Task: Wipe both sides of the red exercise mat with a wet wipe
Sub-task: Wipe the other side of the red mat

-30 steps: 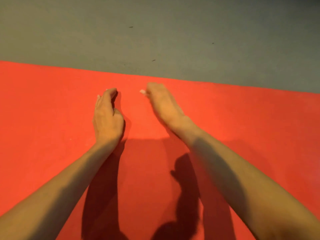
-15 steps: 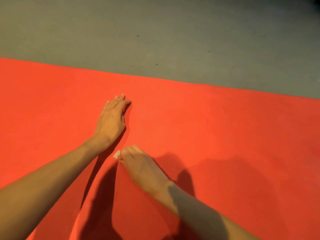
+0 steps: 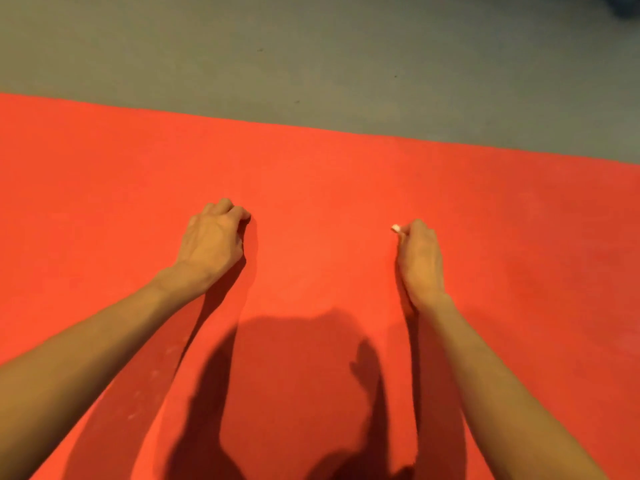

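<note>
Clutching one wet wipe (image 3: 396, 229) on one red mat (image 3: 329, 181)

Right hand (image 3: 420, 261) curls tight round it, only a white corner peeking out. Left hand (image 3: 214, 237), fingers curled under, nothing visible inside, rests on the mat, which runs off frame both sides. Grey floor (image 3: 311, 57) lies beyond.

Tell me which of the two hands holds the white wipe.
The right hand: a bit of white wipe shows at its fingertips; the left hand shows none.
</note>
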